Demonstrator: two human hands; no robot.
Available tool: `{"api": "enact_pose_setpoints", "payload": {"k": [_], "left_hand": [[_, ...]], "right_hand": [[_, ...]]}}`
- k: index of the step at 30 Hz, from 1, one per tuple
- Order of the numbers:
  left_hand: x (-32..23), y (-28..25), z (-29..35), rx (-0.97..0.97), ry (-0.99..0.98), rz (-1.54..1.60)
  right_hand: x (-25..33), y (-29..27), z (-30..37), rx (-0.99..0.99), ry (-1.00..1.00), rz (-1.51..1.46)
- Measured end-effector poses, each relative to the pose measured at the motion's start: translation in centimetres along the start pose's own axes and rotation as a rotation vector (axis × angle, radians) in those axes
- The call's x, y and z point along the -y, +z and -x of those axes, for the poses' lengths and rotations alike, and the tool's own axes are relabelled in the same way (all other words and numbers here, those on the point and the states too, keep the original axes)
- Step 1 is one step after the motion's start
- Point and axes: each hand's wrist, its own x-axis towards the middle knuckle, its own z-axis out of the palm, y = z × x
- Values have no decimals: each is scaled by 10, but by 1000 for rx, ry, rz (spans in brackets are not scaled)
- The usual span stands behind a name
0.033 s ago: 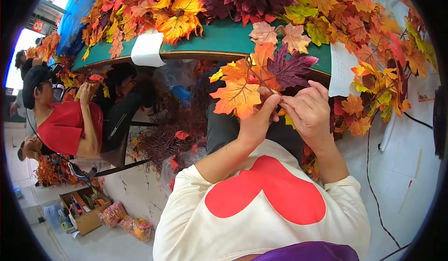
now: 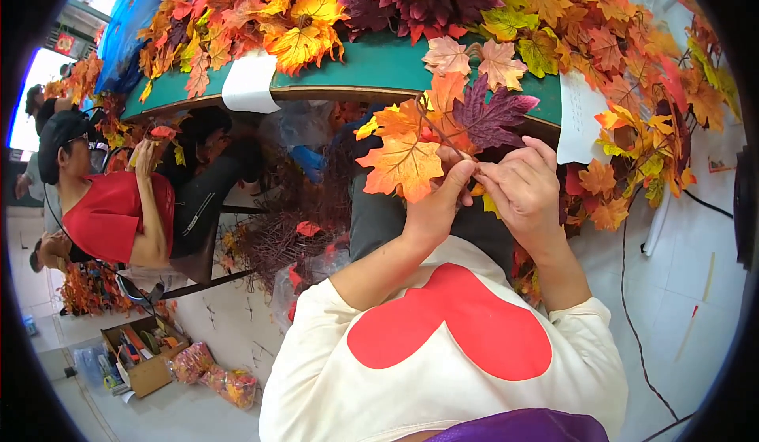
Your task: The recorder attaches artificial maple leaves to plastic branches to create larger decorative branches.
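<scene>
In front of my lap I hold an artificial maple leaf spray with orange, pale pink and dark purple leaves on a thin brown stem. My left hand is closed round the lower stem, with the thumb pressed on it. Beside it, my right hand pinches the stem near its lower end between thumb and forefinger. What lies right between the fingertips is too small to make out. The large purple leaf rises just above my right hand, near the table edge.
The green table bears heaps of artificial autumn leaves. White paper sheets hang over its edge. At left a co-worker in red handles leaves. Brown stems pile up below. A cardboard box stands on the floor; a cable runs at right.
</scene>
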Motion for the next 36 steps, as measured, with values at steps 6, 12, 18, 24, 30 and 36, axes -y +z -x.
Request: {"api": "enact_pose_setpoints", "payload": {"k": [6, 12, 18, 24, 30, 36], "left_hand": [[1, 0, 1, -13, -3, -49], [-1, 1, 0, 16, 25, -192], [7, 2, 2, -16, 17, -199], [-2, 3, 2, -60, -147, -114], [-3, -2, -6, -103, -307, 149], [5, -7, -5, -100, -200, 18]], "right_hand": [[0, 0, 0, -4, 13, -9], [0, -1, 0, 14, 35, -49], [3, 1, 6, 46, 78, -51], [-2, 8, 10, 148, 105, -76], [-18, 5, 1, 216, 316, -468], [-29, 11, 2, 431, 753, -950]]}}
